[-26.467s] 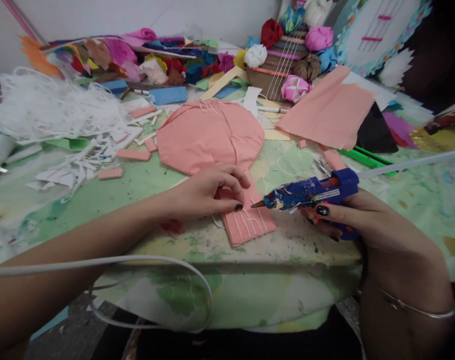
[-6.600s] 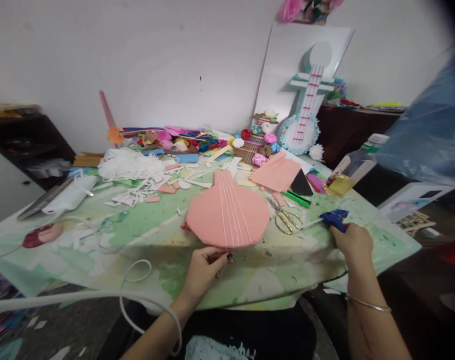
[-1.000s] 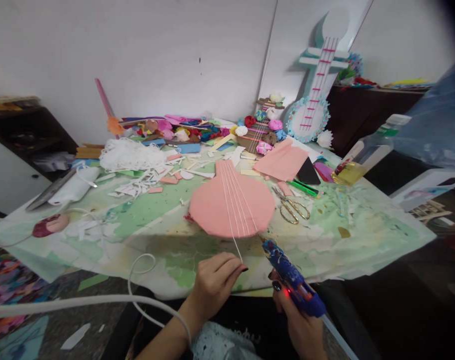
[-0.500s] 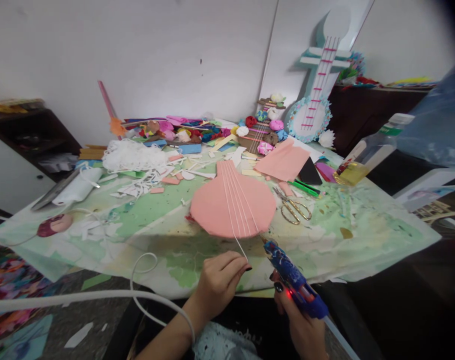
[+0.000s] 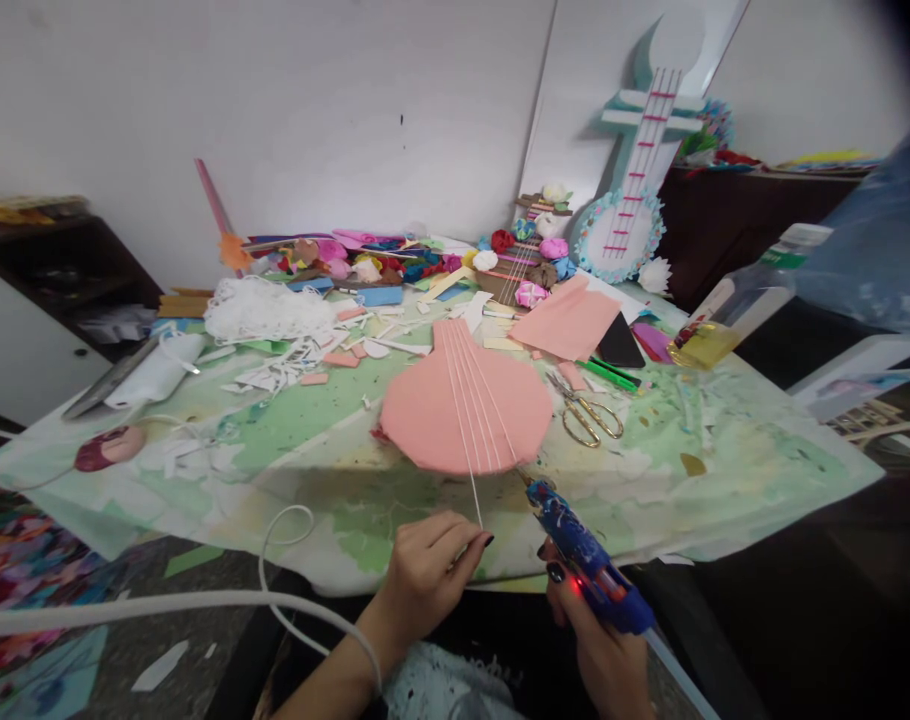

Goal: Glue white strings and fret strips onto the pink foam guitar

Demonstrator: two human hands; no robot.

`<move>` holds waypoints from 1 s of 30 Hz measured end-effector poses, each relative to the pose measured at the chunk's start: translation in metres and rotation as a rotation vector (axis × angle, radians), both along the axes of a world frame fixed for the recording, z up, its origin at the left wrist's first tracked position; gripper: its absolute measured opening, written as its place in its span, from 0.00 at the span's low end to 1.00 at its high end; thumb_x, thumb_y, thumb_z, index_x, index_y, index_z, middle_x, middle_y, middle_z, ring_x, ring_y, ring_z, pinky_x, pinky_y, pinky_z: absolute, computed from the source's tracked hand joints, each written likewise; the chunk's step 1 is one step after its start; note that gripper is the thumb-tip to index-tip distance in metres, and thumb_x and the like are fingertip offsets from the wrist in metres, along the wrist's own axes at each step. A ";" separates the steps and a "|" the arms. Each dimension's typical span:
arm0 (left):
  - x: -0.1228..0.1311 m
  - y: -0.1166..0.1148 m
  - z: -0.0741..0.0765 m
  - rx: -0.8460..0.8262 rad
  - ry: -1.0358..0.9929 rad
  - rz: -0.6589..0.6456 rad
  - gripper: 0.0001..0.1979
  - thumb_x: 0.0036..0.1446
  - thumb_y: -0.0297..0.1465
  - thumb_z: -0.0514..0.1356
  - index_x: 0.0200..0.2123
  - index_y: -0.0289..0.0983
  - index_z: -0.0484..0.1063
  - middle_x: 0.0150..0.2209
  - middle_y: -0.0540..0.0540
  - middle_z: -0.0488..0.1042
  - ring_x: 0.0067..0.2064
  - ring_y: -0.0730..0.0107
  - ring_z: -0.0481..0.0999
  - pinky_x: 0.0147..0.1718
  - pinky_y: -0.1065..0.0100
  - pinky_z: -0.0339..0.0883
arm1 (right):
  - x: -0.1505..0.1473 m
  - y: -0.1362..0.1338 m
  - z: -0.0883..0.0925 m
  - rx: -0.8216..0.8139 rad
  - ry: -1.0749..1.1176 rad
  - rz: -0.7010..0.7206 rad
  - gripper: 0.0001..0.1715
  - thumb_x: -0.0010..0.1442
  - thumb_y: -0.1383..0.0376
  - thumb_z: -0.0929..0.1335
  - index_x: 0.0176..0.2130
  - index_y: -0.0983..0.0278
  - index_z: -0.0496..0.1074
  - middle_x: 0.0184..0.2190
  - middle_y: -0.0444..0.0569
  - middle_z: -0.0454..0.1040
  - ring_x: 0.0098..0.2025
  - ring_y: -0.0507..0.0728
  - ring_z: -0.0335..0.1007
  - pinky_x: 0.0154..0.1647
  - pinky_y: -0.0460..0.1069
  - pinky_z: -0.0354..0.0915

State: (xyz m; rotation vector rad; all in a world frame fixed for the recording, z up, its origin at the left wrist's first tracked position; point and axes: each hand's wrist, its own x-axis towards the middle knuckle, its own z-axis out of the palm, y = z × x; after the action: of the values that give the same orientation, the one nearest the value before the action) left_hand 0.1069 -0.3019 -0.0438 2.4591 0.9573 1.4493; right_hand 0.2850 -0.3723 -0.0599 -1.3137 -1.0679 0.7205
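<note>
A pink lute-shaped craft piece lies on the table, its narrow neck pointing away from me. Several white strings run down its face. My left hand pinches the loose end of one white string, pulled taut past the near edge of the piece. My right hand is wrapped round a blue glue gun with a red light glowing on it. The gun's nozzle points at the lower right edge of the pink piece; whether it touches cannot be told.
Gold-handled scissors and a green cutter lie to the right. Behind are pink sheets, a black phone and a bottle. White string is heaped at left. A white cable crosses my left forearm.
My left hand has shifted slightly left and down, swinging the string's free end closer to straight. The glue gun has barely moved.
</note>
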 end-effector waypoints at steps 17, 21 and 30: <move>-0.005 -0.001 -0.001 0.047 -0.084 0.035 0.05 0.55 0.21 0.59 0.30 0.34 0.73 0.26 0.47 0.76 0.27 0.75 0.76 0.27 0.76 0.67 | -0.001 0.001 -0.003 0.000 -0.006 0.032 0.08 0.58 0.61 0.68 0.35 0.64 0.71 0.24 0.46 0.70 0.21 0.51 0.59 0.22 0.47 0.60; -0.005 -0.001 -0.003 0.038 -0.077 0.048 0.05 0.55 0.21 0.59 0.30 0.35 0.73 0.26 0.47 0.76 0.26 0.75 0.75 0.27 0.76 0.68 | -0.001 0.002 -0.001 0.007 -0.030 0.051 0.07 0.58 0.61 0.68 0.33 0.64 0.71 0.24 0.45 0.69 0.21 0.51 0.59 0.22 0.47 0.59; -0.004 0.010 -0.022 -0.066 -0.079 -0.013 0.05 0.57 0.24 0.60 0.30 0.34 0.75 0.25 0.46 0.77 0.27 0.74 0.76 0.28 0.76 0.71 | -0.003 0.001 -0.003 0.017 -0.008 0.068 0.07 0.59 0.62 0.67 0.36 0.63 0.71 0.23 0.43 0.67 0.21 0.50 0.58 0.22 0.46 0.60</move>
State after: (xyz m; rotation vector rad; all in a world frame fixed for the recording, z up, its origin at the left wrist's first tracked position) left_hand 0.1034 -0.2916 -0.0658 2.3389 0.9559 1.4742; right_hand 0.2815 -0.3709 -0.0631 -1.2716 -1.1270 0.7564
